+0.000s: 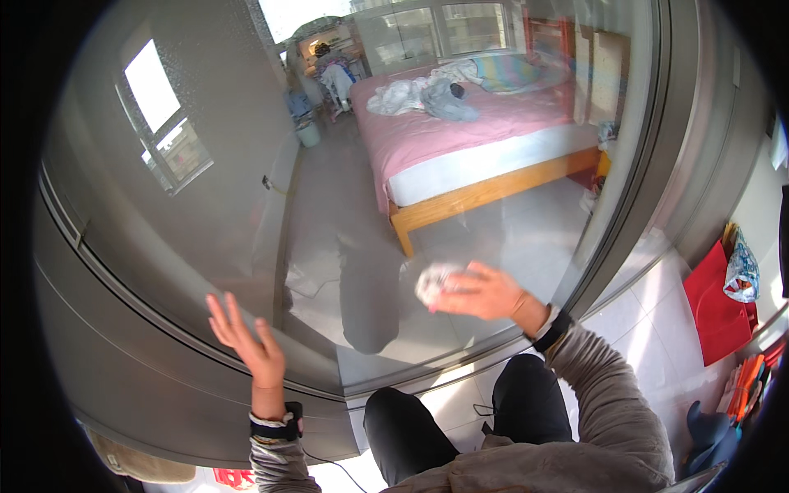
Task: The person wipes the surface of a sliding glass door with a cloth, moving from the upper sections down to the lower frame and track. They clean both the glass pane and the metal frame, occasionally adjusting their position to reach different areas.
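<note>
In front of me stands a large framed glass door panel (320,203), with a bedroom visible through it. My right hand (487,296) grips a crumpled whitish cloth (434,285), slightly blurred, at the lower middle of the pane. Whether the cloth presses on the glass is hard to tell. Farther left, my left hand (251,345) is raised with its fingers spread and nothing in it. It is near the pane's lower left part; contact with the glass cannot be made out. Black bands circle both wrists.
Behind the glass is a wooden bed (493,185) with pink bedding. The metal door frame (622,185) runs down the right side. A red bag (718,302) and several stacked colourful items (739,388) stand at right. A thin cable (336,463) hangs beside my left wrist.
</note>
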`<state>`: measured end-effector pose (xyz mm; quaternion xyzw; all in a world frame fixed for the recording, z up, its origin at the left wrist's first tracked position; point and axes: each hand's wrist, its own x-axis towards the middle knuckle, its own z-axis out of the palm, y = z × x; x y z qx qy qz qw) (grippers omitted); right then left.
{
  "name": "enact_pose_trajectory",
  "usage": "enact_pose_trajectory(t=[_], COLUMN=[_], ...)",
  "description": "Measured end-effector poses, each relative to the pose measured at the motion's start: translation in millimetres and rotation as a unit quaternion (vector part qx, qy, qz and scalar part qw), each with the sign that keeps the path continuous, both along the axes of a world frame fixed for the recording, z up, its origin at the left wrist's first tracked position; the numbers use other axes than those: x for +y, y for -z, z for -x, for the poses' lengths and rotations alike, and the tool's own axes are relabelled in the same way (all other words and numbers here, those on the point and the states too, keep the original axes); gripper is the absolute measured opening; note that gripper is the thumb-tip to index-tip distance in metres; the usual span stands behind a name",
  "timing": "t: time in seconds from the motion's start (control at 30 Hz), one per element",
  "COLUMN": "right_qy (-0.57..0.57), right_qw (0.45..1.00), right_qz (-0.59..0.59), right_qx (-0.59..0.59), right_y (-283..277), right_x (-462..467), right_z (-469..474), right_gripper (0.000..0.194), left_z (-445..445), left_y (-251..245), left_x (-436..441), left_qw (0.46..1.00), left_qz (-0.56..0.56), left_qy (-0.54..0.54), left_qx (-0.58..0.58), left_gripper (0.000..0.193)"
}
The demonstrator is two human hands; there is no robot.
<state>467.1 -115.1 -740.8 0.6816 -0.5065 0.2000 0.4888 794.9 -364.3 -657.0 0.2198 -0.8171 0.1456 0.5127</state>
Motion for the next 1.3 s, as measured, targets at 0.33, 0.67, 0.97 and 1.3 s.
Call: enact_pose_trajectory(t=[0.33, 0.67, 0.97, 1.3], right_qy=[0.074, 0.189, 0.124, 0.237], right_qw=[0.925, 0.979, 0.857, 0.604], right_qz=[0.283, 0.039, 0.380, 0.443], right_qx=[-0.244, -0.072, -0.326, -0.619], right_y=[-83, 88, -117, 190], right_x=[-12, 42, -2, 39], right_z=[3, 46, 26, 61], right_gripper=[0.046, 0.044, 0.051, 0.048], left_z=[59, 60, 97, 142], left_y=[45, 44, 41, 70], left_x=[-12, -13, 64, 71], left_qw=[0.984, 0.982, 0.990, 0.971], left_qz=[0.168, 0.180, 0.080, 0.216], left_qy=[-0.058, -0.053, 0.112, 0.050], left_qx=[0.001, 0.003, -0.043, -0.093], left_gripper=[0.059, 0.060, 0.057, 0.057])
